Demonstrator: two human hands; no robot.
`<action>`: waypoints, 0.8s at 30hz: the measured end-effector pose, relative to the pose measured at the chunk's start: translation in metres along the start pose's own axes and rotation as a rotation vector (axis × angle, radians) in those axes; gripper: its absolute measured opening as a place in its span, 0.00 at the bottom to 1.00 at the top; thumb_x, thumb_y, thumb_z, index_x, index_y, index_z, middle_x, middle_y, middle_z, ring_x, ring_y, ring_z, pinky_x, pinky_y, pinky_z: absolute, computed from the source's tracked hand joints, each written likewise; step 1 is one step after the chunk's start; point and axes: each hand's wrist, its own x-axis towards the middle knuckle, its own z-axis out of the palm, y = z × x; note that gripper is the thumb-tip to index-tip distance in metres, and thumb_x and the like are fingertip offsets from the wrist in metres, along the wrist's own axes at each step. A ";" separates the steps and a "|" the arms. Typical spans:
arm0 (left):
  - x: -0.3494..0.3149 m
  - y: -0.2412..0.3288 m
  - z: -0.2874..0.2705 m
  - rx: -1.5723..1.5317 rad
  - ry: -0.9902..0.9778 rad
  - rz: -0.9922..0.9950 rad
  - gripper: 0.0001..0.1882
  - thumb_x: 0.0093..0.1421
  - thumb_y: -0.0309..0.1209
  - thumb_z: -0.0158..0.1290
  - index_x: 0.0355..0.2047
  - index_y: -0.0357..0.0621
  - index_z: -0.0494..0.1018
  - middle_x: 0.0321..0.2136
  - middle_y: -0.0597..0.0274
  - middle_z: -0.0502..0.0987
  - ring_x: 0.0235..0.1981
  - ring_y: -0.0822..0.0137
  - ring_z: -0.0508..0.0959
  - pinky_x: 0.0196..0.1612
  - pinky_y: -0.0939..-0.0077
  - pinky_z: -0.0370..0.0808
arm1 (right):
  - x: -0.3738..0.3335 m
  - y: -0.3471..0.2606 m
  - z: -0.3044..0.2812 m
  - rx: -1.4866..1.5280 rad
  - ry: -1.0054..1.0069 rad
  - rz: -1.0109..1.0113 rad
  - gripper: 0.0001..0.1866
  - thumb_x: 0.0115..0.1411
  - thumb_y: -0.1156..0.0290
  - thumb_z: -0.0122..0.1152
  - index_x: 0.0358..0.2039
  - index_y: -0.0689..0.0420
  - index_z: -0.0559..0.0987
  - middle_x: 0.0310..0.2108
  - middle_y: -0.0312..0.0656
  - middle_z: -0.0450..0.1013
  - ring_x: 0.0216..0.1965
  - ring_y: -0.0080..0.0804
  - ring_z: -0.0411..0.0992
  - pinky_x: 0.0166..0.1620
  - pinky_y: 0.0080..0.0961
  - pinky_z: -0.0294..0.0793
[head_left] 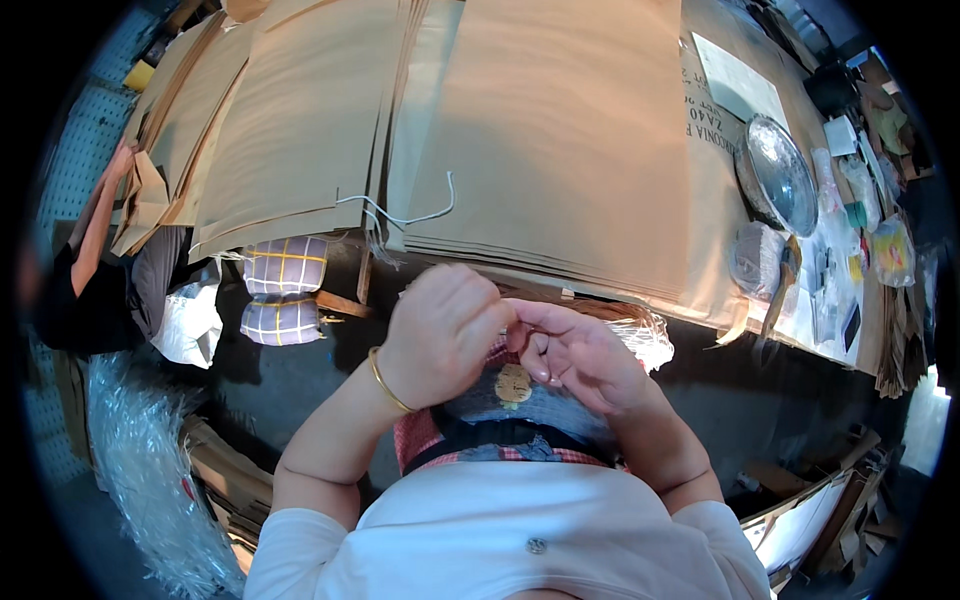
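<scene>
My left hand [445,335], with a gold bangle at its wrist, is closed, its fingers curled inward. Its fingertips meet those of my right hand [585,355] in front of my body, near the table's front edge. The right hand's fingers are bent, with the index finger reaching to the left hand. Whatever is pinched between them is too small or hidden. Beyond my hands lies a stack of large brown paper sheets [560,130]. A second brown paper stack [300,110] is to its left, and a white string [425,217] lies loosely across the gap between them.
A metal bowl [780,175] and a plastic-wrapped roll [757,258] stand on the table's right side. At far left, a co-worker's arm [95,215] reaches to folded paper. Checkered cushions [285,290] sit below the table edge; clear plastic [150,480] is heaped at lower left.
</scene>
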 end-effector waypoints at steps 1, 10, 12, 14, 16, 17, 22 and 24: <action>-0.004 0.009 0.003 -0.048 -0.008 -0.005 0.09 0.44 0.19 0.55 0.27 0.41 0.70 0.20 0.60 0.67 0.20 0.60 0.69 0.22 0.68 0.65 | -0.007 -0.003 -0.002 -0.201 0.072 0.004 0.28 0.57 0.65 0.57 0.57 0.62 0.65 0.40 0.37 0.65 0.30 0.20 0.63 0.33 0.15 0.62; -0.045 -0.101 -0.022 0.601 -0.180 -0.329 0.06 0.50 0.24 0.51 0.30 0.37 0.70 0.30 0.49 0.73 0.35 0.52 0.73 0.37 0.60 0.69 | -0.148 -0.112 -0.113 -2.352 1.199 -0.047 0.22 0.50 0.85 0.53 0.46 0.55 0.76 0.34 0.42 0.68 0.36 0.41 0.70 0.37 0.32 0.72; -0.052 -0.105 -0.028 0.564 -0.507 -0.480 0.08 0.49 0.26 0.51 0.31 0.37 0.72 0.33 0.47 0.75 0.38 0.53 0.75 0.41 0.60 0.71 | -0.161 -0.121 -0.128 -2.421 1.222 0.178 0.24 0.50 0.84 0.53 0.49 0.51 0.73 0.36 0.42 0.66 0.37 0.41 0.70 0.38 0.34 0.72; -0.044 -0.077 -0.031 0.519 -0.988 -0.728 0.10 0.50 0.31 0.54 0.31 0.38 0.74 0.33 0.47 0.77 0.37 0.54 0.77 0.41 0.60 0.73 | -0.174 -0.128 -0.140 -2.457 1.231 0.312 0.27 0.51 0.82 0.53 0.52 0.48 0.71 0.37 0.42 0.64 0.38 0.41 0.69 0.39 0.35 0.72; -0.042 -0.041 -0.038 0.464 -1.311 -0.734 0.15 0.48 0.42 0.57 0.24 0.42 0.77 0.25 0.51 0.78 0.28 0.54 0.79 0.34 0.58 0.74 | -0.191 -0.131 -0.147 -2.457 1.231 0.356 0.28 0.51 0.81 0.53 0.54 0.46 0.70 0.36 0.42 0.63 0.38 0.41 0.69 0.39 0.34 0.72; -0.049 -0.029 -0.033 0.449 -1.254 -0.692 0.12 0.49 0.39 0.56 0.25 0.43 0.76 0.26 0.53 0.78 0.30 0.54 0.79 0.33 0.60 0.74 | -0.197 -0.134 -0.151 -2.463 1.204 0.359 0.28 0.50 0.82 0.53 0.53 0.48 0.70 0.37 0.42 0.64 0.38 0.40 0.69 0.39 0.34 0.72; -0.085 -0.035 0.039 0.246 -1.170 -0.584 0.10 0.49 0.31 0.51 0.32 0.44 0.74 0.28 0.57 0.75 0.32 0.55 0.77 0.35 0.63 0.74 | -0.205 -0.142 -0.150 -2.464 0.982 0.026 0.23 0.49 0.84 0.55 0.47 0.53 0.75 0.38 0.43 0.70 0.38 0.42 0.71 0.39 0.31 0.72; -0.098 -0.049 0.076 0.160 -0.832 -0.449 0.09 0.50 0.30 0.49 0.32 0.46 0.74 0.28 0.58 0.74 0.32 0.57 0.77 0.35 0.65 0.74 | -0.195 -0.147 -0.129 -2.433 0.961 -0.214 0.16 0.52 0.84 0.58 0.42 0.60 0.77 0.31 0.41 0.74 0.31 0.35 0.73 0.36 0.25 0.72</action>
